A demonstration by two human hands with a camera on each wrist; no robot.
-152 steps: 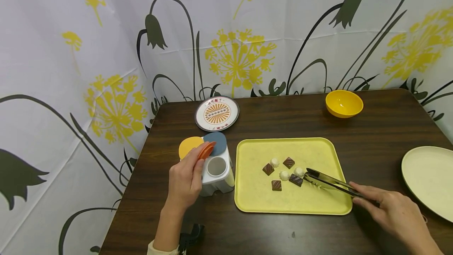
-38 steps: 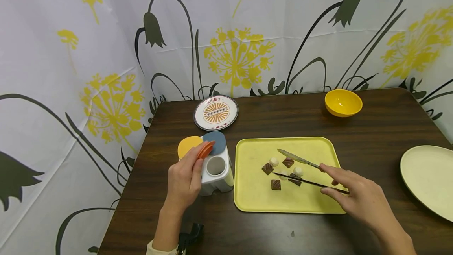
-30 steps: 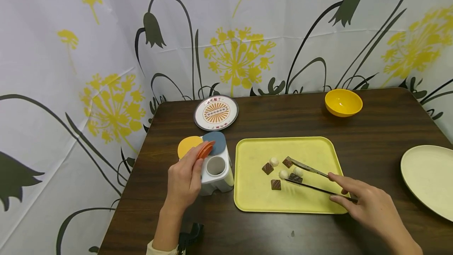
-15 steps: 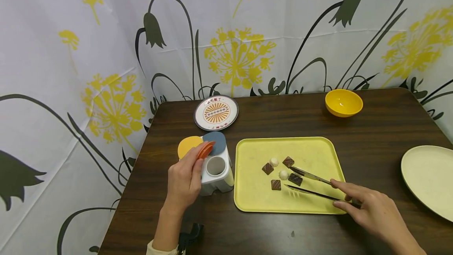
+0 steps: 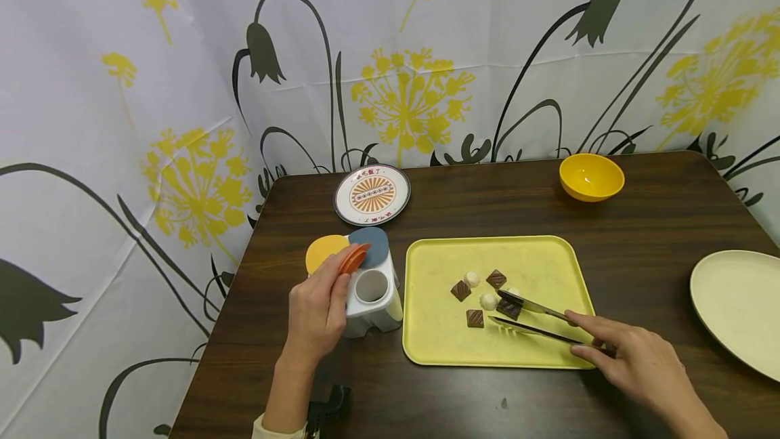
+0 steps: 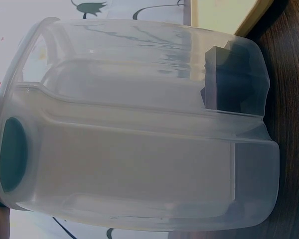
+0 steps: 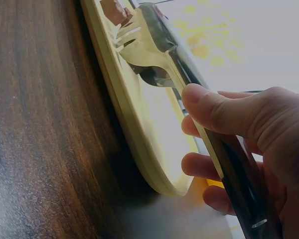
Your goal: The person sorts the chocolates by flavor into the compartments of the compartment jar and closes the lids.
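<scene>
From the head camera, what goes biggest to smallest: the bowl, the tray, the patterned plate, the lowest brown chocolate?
1. Tray
2. Patterned plate
3. Yellow bowl, only a bit smaller than the plate
4. Lowest brown chocolate

Tongs (image 7: 232, 162) in right grip (image 7: 270, 123)

Home-like dining corner; flower-print curtain (image 5: 390, 39); wood-grain table (image 5: 487, 205); patterned plate (image 5: 373, 195), bowl (image 5: 592, 178).
</scene>
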